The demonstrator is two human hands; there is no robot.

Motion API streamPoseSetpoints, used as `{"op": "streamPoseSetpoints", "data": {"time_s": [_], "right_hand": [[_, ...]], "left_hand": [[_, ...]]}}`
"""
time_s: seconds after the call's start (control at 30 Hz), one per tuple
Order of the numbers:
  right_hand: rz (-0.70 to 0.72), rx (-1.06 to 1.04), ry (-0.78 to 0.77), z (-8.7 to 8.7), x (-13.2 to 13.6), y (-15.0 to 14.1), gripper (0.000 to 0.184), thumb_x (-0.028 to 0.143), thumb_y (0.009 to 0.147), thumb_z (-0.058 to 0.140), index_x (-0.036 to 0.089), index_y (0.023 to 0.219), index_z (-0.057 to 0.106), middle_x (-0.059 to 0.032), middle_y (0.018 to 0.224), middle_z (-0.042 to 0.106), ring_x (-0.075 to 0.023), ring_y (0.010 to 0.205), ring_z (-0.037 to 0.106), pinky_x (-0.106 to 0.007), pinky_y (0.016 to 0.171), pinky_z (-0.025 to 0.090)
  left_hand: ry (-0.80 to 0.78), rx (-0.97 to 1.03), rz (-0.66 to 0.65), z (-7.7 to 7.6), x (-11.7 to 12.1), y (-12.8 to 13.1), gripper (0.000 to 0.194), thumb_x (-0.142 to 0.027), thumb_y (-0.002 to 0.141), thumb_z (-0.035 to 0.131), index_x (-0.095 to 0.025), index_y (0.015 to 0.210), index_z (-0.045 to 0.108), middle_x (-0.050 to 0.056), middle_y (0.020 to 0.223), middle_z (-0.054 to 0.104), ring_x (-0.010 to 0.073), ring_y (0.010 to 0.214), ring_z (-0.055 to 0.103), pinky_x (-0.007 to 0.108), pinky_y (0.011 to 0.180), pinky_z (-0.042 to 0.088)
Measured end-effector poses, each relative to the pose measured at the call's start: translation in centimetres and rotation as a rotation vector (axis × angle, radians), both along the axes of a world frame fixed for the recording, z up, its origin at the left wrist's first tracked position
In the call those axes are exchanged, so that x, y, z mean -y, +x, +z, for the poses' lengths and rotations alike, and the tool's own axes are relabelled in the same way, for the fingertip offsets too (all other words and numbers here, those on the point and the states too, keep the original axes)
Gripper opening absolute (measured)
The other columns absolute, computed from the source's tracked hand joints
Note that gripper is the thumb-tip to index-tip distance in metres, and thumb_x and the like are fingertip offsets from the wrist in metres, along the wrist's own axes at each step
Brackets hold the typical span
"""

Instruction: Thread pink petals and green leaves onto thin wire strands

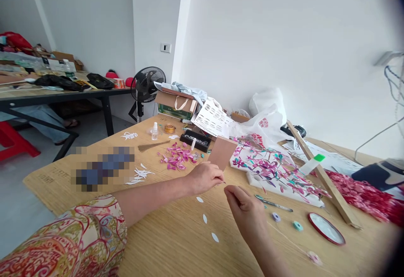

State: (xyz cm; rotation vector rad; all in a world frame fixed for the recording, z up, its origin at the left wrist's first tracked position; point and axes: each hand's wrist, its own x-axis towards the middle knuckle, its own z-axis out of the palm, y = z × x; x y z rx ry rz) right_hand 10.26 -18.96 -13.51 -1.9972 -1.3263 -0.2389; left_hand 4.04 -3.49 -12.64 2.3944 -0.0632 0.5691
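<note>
My left hand (206, 178) is closed in a pinch above the table, and a tiny dark tip shows at its fingers. What it grips is too small to make out. Close by on the right, my right hand (246, 207) is also closed, with its fingertips hidden. A pale thread (288, 240) runs from behind this hand to a pink spool (314, 257). White petal-shaped pieces (205, 218) lie below the hands. Just beyond the left hand stands a brown board (222, 154). Tweezers (274, 203) rest to the right of my right hand.
Pink petals (178, 156) lie in a heap beyond my left forearm. Purple flower stems (268, 163) rest on white foam at the right. A wooden bar (325, 180), a purple spool (276, 217), a green spool (297, 225) and a red-rimmed oval (326, 228) are farther right.
</note>
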Motion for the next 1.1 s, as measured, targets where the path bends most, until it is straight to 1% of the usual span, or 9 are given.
{"op": "streamPoseSetpoints", "data": {"time_s": [0.1, 0.2, 0.3, 0.43, 0.53, 0.67, 0.77, 0.87, 1.1], "right_hand": [[-0.006, 0.064, -0.013, 0.8, 0.4, 0.8, 0.024, 0.031, 0.081, 0.041, 0.021, 0.071, 0.061, -0.0013, 0.063, 0.057, -0.0129, 0.055, 0.053, -0.023, 0.05, 0.037], [0.0, -0.073, 0.04, 0.5, 0.5, 2.0, 0.022, 0.033, 0.078, 0.046, 0.02, 0.068, 0.061, -0.0012, 0.061, 0.057, -0.0136, 0.055, 0.052, -0.023, 0.051, 0.039], [0.02, -0.327, 0.115, -0.6, 0.1, 2.5, 0.021, 0.035, 0.075, 0.051, 0.019, 0.065, 0.061, -0.0002, 0.055, 0.053, -0.0125, 0.048, 0.048, -0.022, 0.044, 0.04], [0.05, -0.374, 0.125, -1.5, -0.4, 1.9, 0.02, 0.035, 0.076, 0.051, 0.019, 0.068, 0.061, 0.0, 0.054, 0.052, -0.0124, 0.046, 0.048, -0.022, 0.043, 0.04], [0.041, -0.197, 0.054, -1.4, -0.5, 1.0, 0.021, 0.033, 0.08, 0.046, 0.02, 0.072, 0.06, -0.0003, 0.056, 0.055, -0.0134, 0.05, 0.051, -0.023, 0.047, 0.04], [-0.012, 0.047, -0.036, -0.8, -0.3, 0.0, 0.024, 0.03, 0.084, 0.039, 0.021, 0.074, 0.059, 0.0004, 0.053, 0.056, -0.0128, 0.048, 0.052, -0.022, 0.048, 0.036], [-0.061, 0.222, -0.133, -0.3, 0.1, -0.2, 0.028, 0.029, 0.084, 0.036, 0.022, 0.07, 0.059, 0.0009, 0.049, 0.054, -0.0125, 0.043, 0.049, -0.022, 0.043, 0.03], [-0.08, 0.273, -0.155, 0.2, 0.6, 0.4, 0.027, 0.03, 0.083, 0.037, 0.023, 0.071, 0.06, 0.0001, 0.054, 0.058, -0.0128, 0.044, 0.049, -0.022, 0.042, 0.028], [0.004, -0.293, 0.081, -0.4, 0.5, 2.7, 0.021, 0.036, 0.075, 0.051, 0.021, 0.067, 0.062, 0.0018, 0.048, 0.051, -0.0115, 0.043, 0.045, -0.023, 0.044, 0.036]], "left_hand": [[-0.015, -0.124, -0.175, 0.3, -0.1, -0.2, 0.008, -0.012, 0.071, 0.057, -0.014, 0.07, 0.064, 0.002, 0.071, 0.061, 0.0117, 0.072, 0.053, 0.023, 0.072, 0.037], [-0.387, -0.258, -0.285, 0.8, -0.2, -0.5, 0.005, -0.016, 0.068, 0.061, -0.013, 0.071, 0.064, 0.0, 0.068, 0.061, 0.0101, 0.068, 0.053, 0.019, 0.065, 0.039], [-0.728, -0.249, -0.267, 1.0, -0.1, -0.6, 0.013, -0.024, 0.064, 0.065, -0.012, 0.071, 0.064, -0.001, 0.064, 0.059, 0.0092, 0.064, 0.052, 0.02, 0.064, 0.039], [-0.84, -0.173, -0.147, 0.7, 0.1, -0.3, 0.013, -0.024, 0.063, 0.064, -0.011, 0.067, 0.062, -0.002, 0.061, 0.056, 0.0079, 0.06, 0.049, 0.02, 0.061, 0.037], [-0.707, -0.149, -0.04, 0.3, 0.1, 0.0, 0.012, -0.023, 0.066, 0.061, -0.012, 0.069, 0.063, -0.001, 0.061, 0.058, 0.0086, 0.06, 0.049, 0.019, 0.059, 0.037], [-0.249, -0.103, 0.054, 0.3, 0.1, -0.1, 0.009, -0.018, 0.072, 0.056, -0.014, 0.071, 0.064, 0.001, 0.069, 0.061, 0.0112, 0.067, 0.052, 0.021, 0.064, 0.038], [0.111, -0.046, 0.015, 0.4, 0.0, -0.3, 0.011, -0.017, 0.075, 0.053, -0.016, 0.072, 0.064, 0.002, 0.075, 0.063, 0.0131, 0.075, 0.053, 0.024, 0.075, 0.036], [0.208, -0.103, -0.1, 0.3, 0.0, -0.3, 0.011, -0.014, 0.074, 0.055, -0.018, 0.069, 0.064, 0.001, 0.074, 0.063, 0.0134, 0.075, 0.054, 0.027, 0.08, 0.034], [-0.73, -0.332, -0.379, 0.8, 0.4, -0.9, 0.01, -0.022, 0.066, 0.065, -0.014, 0.072, 0.065, -0.001, 0.067, 0.061, 0.0094, 0.067, 0.054, 0.021, 0.068, 0.039]]}}
